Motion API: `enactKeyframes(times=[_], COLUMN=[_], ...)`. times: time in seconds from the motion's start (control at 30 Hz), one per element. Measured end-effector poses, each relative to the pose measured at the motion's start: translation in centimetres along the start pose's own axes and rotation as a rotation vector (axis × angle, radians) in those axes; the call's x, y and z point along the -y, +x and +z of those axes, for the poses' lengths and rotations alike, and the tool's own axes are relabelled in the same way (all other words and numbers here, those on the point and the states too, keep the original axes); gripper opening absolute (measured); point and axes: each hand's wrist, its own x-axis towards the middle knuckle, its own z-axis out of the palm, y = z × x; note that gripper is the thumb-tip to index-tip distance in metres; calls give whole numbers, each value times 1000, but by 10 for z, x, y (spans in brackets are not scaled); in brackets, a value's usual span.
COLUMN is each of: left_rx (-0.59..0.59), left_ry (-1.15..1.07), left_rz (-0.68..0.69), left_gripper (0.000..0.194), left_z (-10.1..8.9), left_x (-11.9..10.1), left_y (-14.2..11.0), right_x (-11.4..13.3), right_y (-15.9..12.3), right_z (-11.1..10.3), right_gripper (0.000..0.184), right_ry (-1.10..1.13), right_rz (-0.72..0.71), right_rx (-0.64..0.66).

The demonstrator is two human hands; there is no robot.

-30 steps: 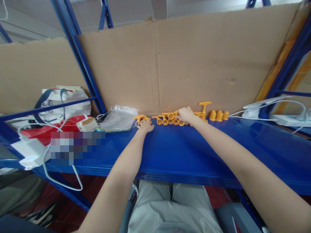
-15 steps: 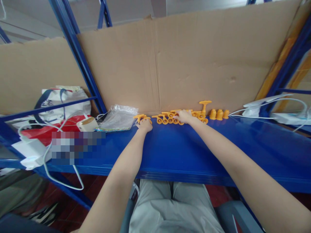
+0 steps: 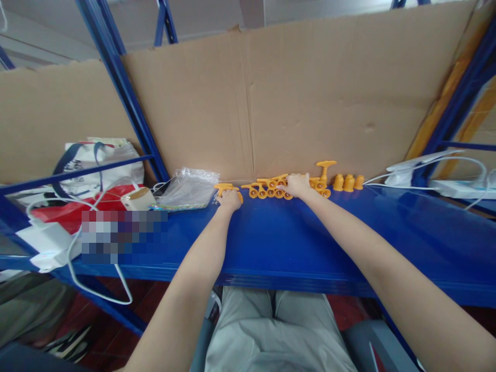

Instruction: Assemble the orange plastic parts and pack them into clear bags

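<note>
Several small orange plastic parts (image 3: 267, 189) lie in a row at the back of the blue shelf (image 3: 302, 243), against the cardboard sheet (image 3: 294, 98). My left hand (image 3: 229, 199) is closed round an orange T-shaped part (image 3: 225, 187) at the row's left end. My right hand (image 3: 297, 184) rests on the middle of the row with its fingers curled over the parts. One orange T-shaped part (image 3: 324, 170) stands upright just right of that hand. Three orange cone-shaped caps (image 3: 348, 182) stand further right.
A crumpled clear plastic bag (image 3: 188, 188) lies left of the parts. Beyond it sit a beige box (image 3: 137, 198), a white tote bag (image 3: 96, 163), red cloth and white cables (image 3: 77, 248). A white power strip with cables (image 3: 430, 173) lies at the right.
My right hand slid a little left along the row, then edged back right over it. My left hand stayed on the T-shaped part at the left end.
</note>
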Motion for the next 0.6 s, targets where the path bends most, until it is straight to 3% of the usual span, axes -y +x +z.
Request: enactKeyframes(times=[0.13, 0.23, 0.37, 0.5, 0.6], left_rx=[-32, -73, -181, -319, -373], left_ry=[-32, -90, -182, -265, -310], left_rz=[-38, -46, -29, 10, 31], left_gripper=[53, 54, 61, 65, 70], left_z=[-3, -5, -6, -9, -11], left_x=[-2, -3, -5, -8, -10], left_y=[-2, -3, -2, -1, -1], right_x=[-13, -35, -80, -132, -161], right_y=[2, 0, -5, -16, -27], right_z=[-3, -9, -15, -6, 8], right_gripper=[46, 43, 40, 44, 54], right_ry=[90, 164, 183, 154, 112], right_rz=[-73, -73, 98, 314, 399], right_rx=[-16, -194, -392, -388, -287])
